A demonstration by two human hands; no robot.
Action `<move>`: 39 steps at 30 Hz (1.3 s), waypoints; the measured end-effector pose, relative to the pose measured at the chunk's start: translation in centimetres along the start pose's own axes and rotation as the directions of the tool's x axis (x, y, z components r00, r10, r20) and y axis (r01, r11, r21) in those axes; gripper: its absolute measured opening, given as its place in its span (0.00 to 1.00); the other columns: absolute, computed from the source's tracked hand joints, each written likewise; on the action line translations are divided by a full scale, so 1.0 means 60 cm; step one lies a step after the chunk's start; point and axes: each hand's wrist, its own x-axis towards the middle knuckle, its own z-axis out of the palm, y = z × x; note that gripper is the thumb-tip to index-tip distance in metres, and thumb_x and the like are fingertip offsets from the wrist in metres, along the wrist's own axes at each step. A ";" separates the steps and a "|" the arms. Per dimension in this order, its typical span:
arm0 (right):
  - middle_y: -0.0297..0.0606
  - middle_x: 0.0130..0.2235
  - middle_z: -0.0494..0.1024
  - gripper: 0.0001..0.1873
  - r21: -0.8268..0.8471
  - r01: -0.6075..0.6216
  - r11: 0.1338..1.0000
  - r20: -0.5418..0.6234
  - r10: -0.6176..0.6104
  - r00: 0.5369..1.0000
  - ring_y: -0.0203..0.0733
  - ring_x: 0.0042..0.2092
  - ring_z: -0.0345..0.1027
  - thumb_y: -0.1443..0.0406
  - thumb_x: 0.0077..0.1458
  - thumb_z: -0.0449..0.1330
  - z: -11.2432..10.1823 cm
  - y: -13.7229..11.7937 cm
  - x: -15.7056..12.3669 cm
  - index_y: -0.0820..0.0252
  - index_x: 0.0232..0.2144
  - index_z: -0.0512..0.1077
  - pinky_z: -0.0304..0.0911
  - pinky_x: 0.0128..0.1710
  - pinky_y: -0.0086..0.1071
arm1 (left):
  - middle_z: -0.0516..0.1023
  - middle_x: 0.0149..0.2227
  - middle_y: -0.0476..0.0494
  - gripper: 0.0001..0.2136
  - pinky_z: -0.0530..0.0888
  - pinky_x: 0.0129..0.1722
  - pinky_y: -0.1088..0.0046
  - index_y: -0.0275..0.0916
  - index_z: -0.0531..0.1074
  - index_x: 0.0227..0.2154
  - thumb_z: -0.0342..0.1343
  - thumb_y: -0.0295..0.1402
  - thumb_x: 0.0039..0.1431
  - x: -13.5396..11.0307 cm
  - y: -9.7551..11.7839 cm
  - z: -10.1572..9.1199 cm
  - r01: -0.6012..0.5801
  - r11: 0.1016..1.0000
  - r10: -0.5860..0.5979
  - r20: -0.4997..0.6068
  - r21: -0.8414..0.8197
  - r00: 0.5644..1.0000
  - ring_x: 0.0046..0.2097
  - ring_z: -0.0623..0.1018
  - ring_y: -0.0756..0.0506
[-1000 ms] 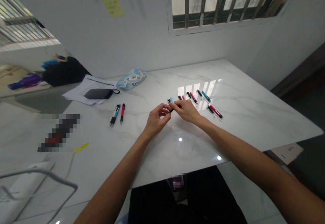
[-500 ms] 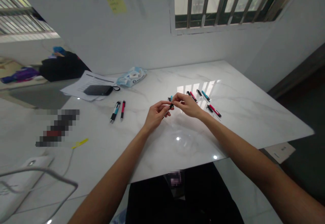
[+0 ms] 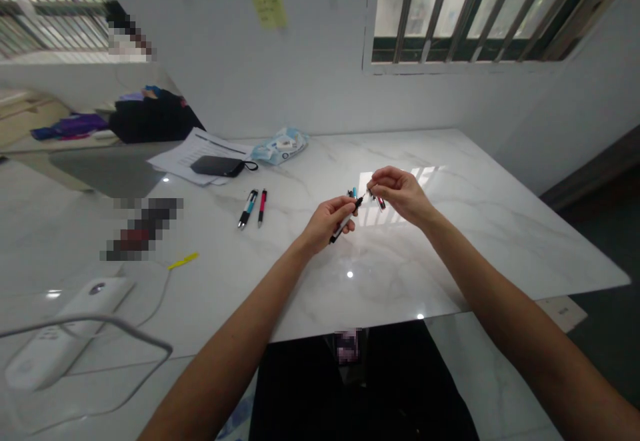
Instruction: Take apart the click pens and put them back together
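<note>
My left hand point(image 3: 331, 221) is closed round a black and white pen barrel point(image 3: 345, 220), held tilted above the white marble table point(image 3: 475, 227). My right hand point(image 3: 400, 191) pinches a small pen part point(image 3: 371, 192) just right of the barrel's upper tip. The two hands are slightly apart. A few loose pen pieces point(image 3: 353, 193), one teal and one red, show between and behind my hands; most are hidden by my right hand. A blue pen point(image 3: 248, 207) and a red pen point(image 3: 261, 206) lie side by side to the left.
Papers point(image 3: 195, 153) with a black pouch point(image 3: 218, 165) on them and a blue packet point(image 3: 280, 146) lie at the table's back left. A yellow strip point(image 3: 183, 261) and a white device point(image 3: 55, 337) with a cable sit at the near left. A barred window point(image 3: 480, 11) is behind.
My hands have lifted off the table and drawn apart; the left now holds the barrel tilted, the right has pulled a small part away. The camera has shifted left.
</note>
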 end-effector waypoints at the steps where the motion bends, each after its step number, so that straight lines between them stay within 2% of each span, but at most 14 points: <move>1: 0.37 0.41 0.87 0.23 -0.047 0.014 0.999 -0.025 -0.015 1.000 0.40 0.43 0.82 0.55 0.46 0.81 -0.012 -0.008 -0.001 0.55 0.42 0.80 0.77 0.49 0.37 | 0.79 0.37 0.47 0.23 0.65 0.23 0.78 0.37 0.79 0.41 0.75 0.50 0.53 0.001 0.000 -0.001 -0.002 1.000 0.002 -0.007 -0.012 1.000 0.26 0.76 0.54; 4: 0.42 0.43 0.88 0.21 -0.267 0.022 0.963 -0.060 -0.039 0.997 0.45 0.46 0.83 0.54 0.49 0.79 -0.055 -0.022 -0.010 0.57 0.41 0.82 0.78 0.53 0.43 | 0.78 0.36 0.47 0.19 0.66 0.25 0.78 0.37 0.80 0.41 0.75 0.43 0.52 0.007 -0.004 -0.005 -0.033 0.998 0.029 -0.065 -0.054 0.997 0.28 0.75 0.54; 6: 0.43 0.42 0.88 0.18 -0.433 0.002 0.901 -0.069 -0.035 0.997 0.46 0.44 0.83 0.55 0.51 0.77 -0.083 -0.018 -0.022 0.58 0.40 0.83 0.78 0.54 0.45 | 0.78 0.35 0.47 0.16 0.65 0.26 0.78 0.37 0.81 0.41 0.74 0.37 0.50 0.011 -0.007 -0.007 -0.050 0.996 0.043 -0.113 -0.067 0.993 0.29 0.74 0.54; 8: 0.41 0.39 0.88 0.13 -0.612 -0.034 0.790 -0.088 -0.026 0.996 0.45 0.41 0.83 0.59 0.53 0.74 -0.105 -0.004 -0.036 0.58 0.40 0.84 0.78 0.51 0.45 | 0.79 0.35 0.48 0.17 0.66 0.27 0.78 0.38 0.81 0.42 0.73 0.32 0.47 0.013 -0.009 -0.008 -0.062 0.996 0.053 -0.142 -0.062 0.988 0.30 0.74 0.54; 11: 0.39 0.36 0.87 0.09 -0.792 -0.091 0.604 -0.093 0.028 0.995 0.44 0.37 0.81 0.67 0.53 0.72 -0.123 0.027 -0.054 0.57 0.39 0.84 0.77 0.46 0.43 | 0.80 0.38 0.47 0.19 0.68 0.30 0.78 0.38 0.82 0.43 0.73 0.31 0.46 0.011 -0.008 -0.007 -0.064 0.997 0.058 -0.122 -0.047 0.991 0.32 0.75 0.54; 13: 0.40 0.37 0.88 0.09 -0.826 -0.105 0.553 -0.074 0.079 0.994 0.45 0.38 0.82 0.71 0.54 0.71 -0.128 0.045 -0.061 0.58 0.39 0.84 0.77 0.46 0.42 | 0.81 0.39 0.46 0.18 0.71 0.35 0.76 0.38 0.82 0.43 0.74 0.33 0.48 0.008 -0.006 -0.005 -0.060 0.998 0.057 -0.100 -0.031 0.993 0.34 0.76 0.53; 16: 0.41 0.39 0.88 0.10 -0.820 -0.109 0.562 -0.046 0.127 0.991 0.45 0.41 0.84 0.74 0.55 0.69 -0.131 0.057 -0.065 0.58 0.39 0.83 0.77 0.48 0.41 | 0.80 0.40 0.46 0.17 0.74 0.40 0.73 0.39 0.82 0.43 0.73 0.34 0.49 0.006 -0.006 -0.004 -0.079 0.997 0.080 -0.107 0.012 0.991 0.35 0.77 0.52; 21: 0.39 0.38 0.87 0.11 -0.851 -0.081 0.519 -0.013 0.132 0.991 0.44 0.37 0.82 0.73 0.56 0.68 -0.131 0.042 -0.067 0.57 0.40 0.83 0.75 0.44 0.41 | 0.79 0.42 0.47 0.18 0.72 0.39 0.75 0.41 0.81 0.45 0.72 0.31 0.48 0.008 -0.011 -0.010 -0.099 0.995 0.101 -0.117 0.028 0.988 0.35 0.75 0.53; 25: 0.38 0.40 0.86 0.09 -0.834 -0.015 0.551 0.029 0.071 0.997 0.44 0.38 0.77 0.66 0.56 0.72 -0.098 0.014 -0.063 0.55 0.41 0.82 0.69 0.41 0.40 | 0.79 0.41 0.48 0.21 0.72 0.39 0.74 0.40 0.81 0.47 0.73 0.31 0.48 0.008 -0.012 -0.010 -0.082 0.996 0.085 -0.115 0.030 0.990 0.36 0.76 0.52; 27: 0.35 0.35 0.82 0.11 -0.805 0.032 0.592 0.084 0.060 0.995 0.42 0.36 0.74 0.57 0.57 0.74 -0.065 0.003 -0.055 0.55 0.35 0.78 0.65 0.38 0.38 | 0.79 0.40 0.48 0.21 0.72 0.40 0.74 0.40 0.81 0.47 0.74 0.33 0.48 0.009 -0.013 -0.010 -0.100 0.994 0.105 -0.115 0.049 0.988 0.36 0.77 0.52; 30: 0.28 0.22 0.65 0.31 -0.779 0.052 0.625 0.111 0.056 0.992 0.36 0.28 0.57 0.44 0.60 0.70 -0.009 -0.003 -0.031 0.54 0.21 0.61 0.52 0.31 0.36 | 0.80 0.38 0.49 0.22 0.73 0.41 0.74 0.39 0.80 0.46 0.76 0.35 0.47 0.010 -0.016 -0.011 -0.135 0.988 0.142 -0.097 0.071 0.985 0.37 0.78 0.51; 32: 0.26 0.20 0.54 0.38 -0.742 0.024 0.670 0.095 0.070 0.993 0.34 0.26 0.47 0.38 0.61 0.65 0.023 0.003 -0.011 0.53 0.19 0.52 0.44 0.29 0.36 | 0.81 0.37 0.49 0.23 0.74 0.42 0.73 0.39 0.80 0.46 0.77 0.35 0.47 0.011 -0.018 -0.013 -0.142 0.986 0.148 -0.082 0.082 0.985 0.38 0.79 0.50; 35: 0.26 0.20 0.50 0.40 -0.691 -0.023 0.723 0.043 0.073 0.996 0.33 0.26 0.43 0.33 0.60 0.61 0.056 0.023 0.015 0.53 0.18 0.52 0.41 0.28 0.37 | 0.81 0.37 0.49 0.23 0.75 0.42 0.73 0.38 0.80 0.45 0.79 0.36 0.46 0.013 -0.021 -0.017 -0.141 0.983 0.153 -0.096 0.121 0.984 0.38 0.80 0.49; 39: 0.26 0.21 0.52 0.37 -0.620 0.010 0.784 0.023 0.005 1.000 0.34 0.27 0.46 0.36 0.63 0.60 0.066 0.051 0.022 0.53 0.19 0.54 0.43 0.29 0.36 | 0.83 0.38 0.46 0.23 0.78 0.47 0.67 0.37 0.80 0.43 0.80 0.38 0.44 0.014 -0.023 -0.023 -0.121 0.978 0.143 -0.125 0.168 0.982 0.40 0.82 0.46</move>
